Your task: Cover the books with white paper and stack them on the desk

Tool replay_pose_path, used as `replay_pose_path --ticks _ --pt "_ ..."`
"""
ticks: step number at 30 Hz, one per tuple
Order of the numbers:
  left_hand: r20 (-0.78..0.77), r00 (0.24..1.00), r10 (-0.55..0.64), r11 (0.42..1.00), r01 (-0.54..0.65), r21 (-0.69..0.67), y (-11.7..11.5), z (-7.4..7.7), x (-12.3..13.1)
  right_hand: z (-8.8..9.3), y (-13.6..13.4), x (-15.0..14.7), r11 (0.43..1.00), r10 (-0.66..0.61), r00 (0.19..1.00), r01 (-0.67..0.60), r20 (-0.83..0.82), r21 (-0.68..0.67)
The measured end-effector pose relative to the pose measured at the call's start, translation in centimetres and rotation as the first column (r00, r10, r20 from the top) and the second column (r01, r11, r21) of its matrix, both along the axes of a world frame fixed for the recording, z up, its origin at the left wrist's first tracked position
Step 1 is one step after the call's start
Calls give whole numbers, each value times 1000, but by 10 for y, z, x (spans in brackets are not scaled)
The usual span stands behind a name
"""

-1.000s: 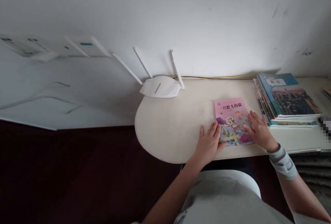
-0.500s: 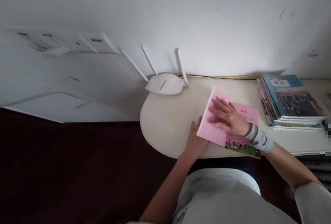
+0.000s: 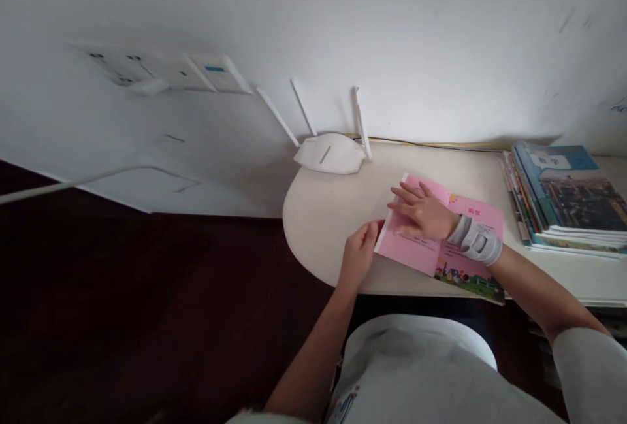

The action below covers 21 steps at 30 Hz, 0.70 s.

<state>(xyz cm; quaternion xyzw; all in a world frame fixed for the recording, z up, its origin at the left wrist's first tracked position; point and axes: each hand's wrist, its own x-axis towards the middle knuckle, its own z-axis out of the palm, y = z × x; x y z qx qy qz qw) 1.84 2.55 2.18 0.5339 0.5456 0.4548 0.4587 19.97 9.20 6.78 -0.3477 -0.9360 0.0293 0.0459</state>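
Note:
A pink picture book (image 3: 460, 260) lies open on the pale desk (image 3: 328, 215). My right hand (image 3: 421, 212) rests flat on its left page with fingers spread, a grey band around the wrist. At the book's left edge my left hand (image 3: 360, 254) has its fingers curled around the opened cover, the thumb near the page's corner.
A white router (image 3: 330, 151) with three antennas stands at the back of the desk against the white wall. A stack of books (image 3: 563, 198) sits at the right. A yellow cable (image 3: 441, 146) runs along the wall. Wall sockets (image 3: 166, 71) are at the upper left. Dark floor lies to the left.
The closed book has been opened. My right hand swept the cover leftward and now presses the left page; my left hand moved from on top of the book to its left edge.

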Motion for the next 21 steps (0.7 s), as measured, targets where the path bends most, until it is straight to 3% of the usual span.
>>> replay_pose_path --ticks 2,4,8,10,14,18,21 --pt "254 967 11 992 22 -127 2 11 1 6 -4 2 1000 3 1000 -2 -27 27" --pt "421 907 -28 971 125 -204 3 20 5 14 -9 6 998 0 998 3 -55 58" --pt "522 844 -120 928 282 -242 -1 31 29 39 -30 24 989 -65 992 79 -110 129" --pt "461 857 -231 913 354 -201 -5 34 47 56 -44 39 973 -121 984 144 -129 179" --pt "125 866 -485 867 495 -62 -14 37 81 75 -71 79 925 -245 959 274 -139 264" --pt "8 879 -477 879 477 20 -18 42 92 56 -77 106 894 -354 929 370 -108 253" --pt "3 884 -467 882 465 75 -15 44 82 28 -68 105 932 -336 939 342 -72 117"
